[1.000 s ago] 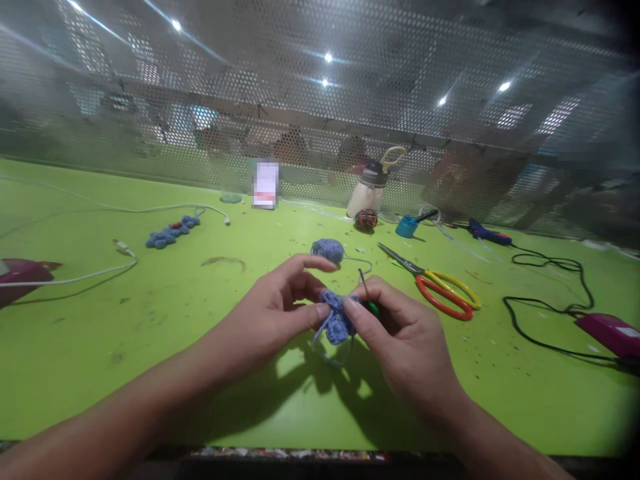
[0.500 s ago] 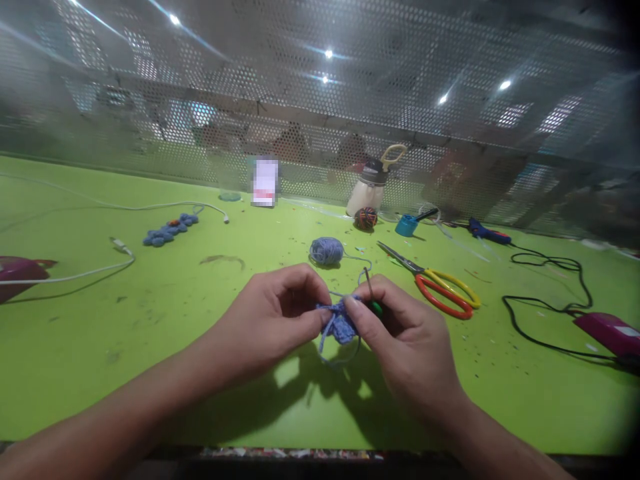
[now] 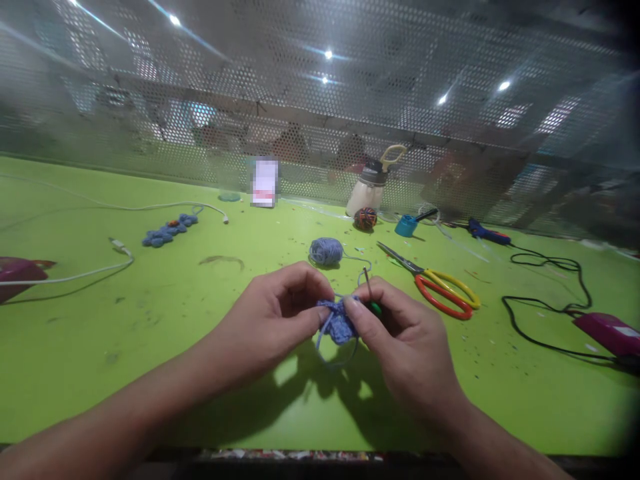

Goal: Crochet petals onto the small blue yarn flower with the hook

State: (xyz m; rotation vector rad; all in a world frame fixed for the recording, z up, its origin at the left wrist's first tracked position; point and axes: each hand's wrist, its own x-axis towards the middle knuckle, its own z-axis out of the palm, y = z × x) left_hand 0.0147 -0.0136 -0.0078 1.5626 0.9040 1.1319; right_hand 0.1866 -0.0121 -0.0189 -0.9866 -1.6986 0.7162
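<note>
Between my two hands, just above the table, is a small blue-purple crochet piece [image 3: 341,325] with a loose strand looping below it. My left hand [image 3: 280,310] pinches its left edge between thumb and fingers. The thumb and fingers of my right hand [image 3: 405,327] pinch the right edge. A crochet hook [image 3: 368,283] with a green handle also sits in my right hand, its thin shaft pointing up and its grip mostly hidden. Beyond the hands, a ball of matching yarn [image 3: 326,251] lies on the table, its strand running toward the work.
Scissors [image 3: 440,287] with red and yellow handles lie right of my hands. Farther back are a bottle [image 3: 367,190], a multicoloured yarn ball [image 3: 365,219], a blue pot [image 3: 407,225] and a glue gun [image 3: 489,232]. A blue crocheted strip [image 3: 170,231] and white cables are at left.
Almost nothing differs. Both hands keep their grip, and the crochet piece has turned slightly, showing a little more of its face; the loose strand has shifted a bit left.
</note>
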